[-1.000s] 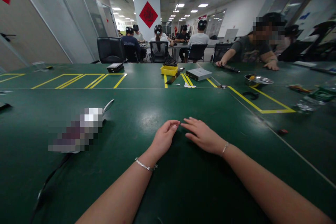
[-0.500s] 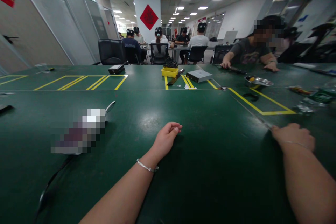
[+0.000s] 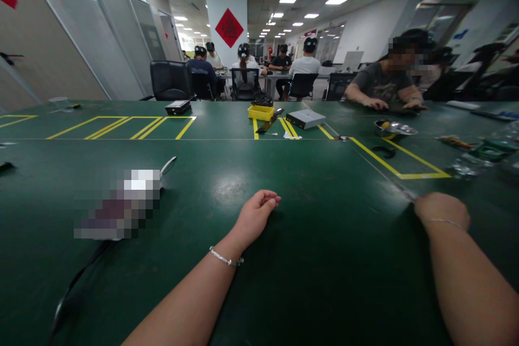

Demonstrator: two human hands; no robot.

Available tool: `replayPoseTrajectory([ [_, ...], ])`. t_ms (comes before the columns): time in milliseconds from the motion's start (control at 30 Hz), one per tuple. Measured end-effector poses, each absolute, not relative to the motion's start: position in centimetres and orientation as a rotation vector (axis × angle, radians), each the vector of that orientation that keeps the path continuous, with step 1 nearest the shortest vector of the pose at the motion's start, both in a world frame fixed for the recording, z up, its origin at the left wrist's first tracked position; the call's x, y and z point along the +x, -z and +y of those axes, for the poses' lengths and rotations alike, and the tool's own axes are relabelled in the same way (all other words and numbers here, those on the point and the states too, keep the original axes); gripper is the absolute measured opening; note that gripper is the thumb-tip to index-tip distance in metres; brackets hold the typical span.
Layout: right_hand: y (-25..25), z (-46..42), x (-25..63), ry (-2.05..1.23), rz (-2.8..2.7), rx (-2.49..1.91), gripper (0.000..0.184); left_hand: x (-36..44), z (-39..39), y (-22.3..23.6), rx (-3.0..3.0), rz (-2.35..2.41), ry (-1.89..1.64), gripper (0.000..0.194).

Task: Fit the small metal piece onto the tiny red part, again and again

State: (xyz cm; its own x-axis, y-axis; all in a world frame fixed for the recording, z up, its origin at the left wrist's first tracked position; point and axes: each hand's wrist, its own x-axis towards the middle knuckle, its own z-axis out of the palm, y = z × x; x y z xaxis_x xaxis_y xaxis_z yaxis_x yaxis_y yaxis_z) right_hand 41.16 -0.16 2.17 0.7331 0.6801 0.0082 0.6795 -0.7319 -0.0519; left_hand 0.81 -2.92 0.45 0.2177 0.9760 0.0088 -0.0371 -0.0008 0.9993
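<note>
My left hand (image 3: 256, 214) rests on its side on the green table (image 3: 316, 259), fingers loosely curled together and the thumb against them. Nothing shows between them. A beaded bracelet (image 3: 225, 257) circles that wrist. On the right, my right hand (image 3: 441, 210) lies on the table beside a seam, bent so that only its rounded back shows; its fingers are hidden. A thin bracelet (image 3: 450, 221) is on that wrist. Left of my left hand lies a pixelated flat object (image 3: 121, 205) with a dark strap (image 3: 81, 273) trailing toward me.
Farther back stand a yellow bin (image 3: 260, 113) with black cables, a grey box (image 3: 305, 118), a black box (image 3: 178, 107) and a metal dish (image 3: 394, 128). Plastic bottles (image 3: 482, 157) lie at right. Yellow tape (image 3: 424, 175) marks the table. A person (image 3: 381, 84) sits across at right.
My right hand has turned inward and shifted slightly left, so its fingers are now out of sight. My left hand stays put. The person across has moved their hands closer together.
</note>
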Motion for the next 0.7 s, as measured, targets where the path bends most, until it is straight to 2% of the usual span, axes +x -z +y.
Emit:
replayPoseTrajectory([
  [133,-3.1,-0.2,38.7,0.06,-1.306,-2.64,0.024,0.8,-2.9,-0.4,1.282,1.025,-1.07,0.017],
  [267,-4.1,0.3,30.9,0.034,-1.716,-2.2,0.026,0.8,-3.0,-0.5,1.296,1.039,-1.055,0.017],
  [500,-2.9,-2.7,16.0,-0.256,-2.144,-1.385,0.019,0.9,-3.2,-0.6,1.409,1.015,-1.005,0.029],
  [700,-3.5,-3.4,15.3,-0.579,-2.195,-1.192,0.027,0.9,-3.1,-0.5,1.426,1.052,-0.967,0.017],
])
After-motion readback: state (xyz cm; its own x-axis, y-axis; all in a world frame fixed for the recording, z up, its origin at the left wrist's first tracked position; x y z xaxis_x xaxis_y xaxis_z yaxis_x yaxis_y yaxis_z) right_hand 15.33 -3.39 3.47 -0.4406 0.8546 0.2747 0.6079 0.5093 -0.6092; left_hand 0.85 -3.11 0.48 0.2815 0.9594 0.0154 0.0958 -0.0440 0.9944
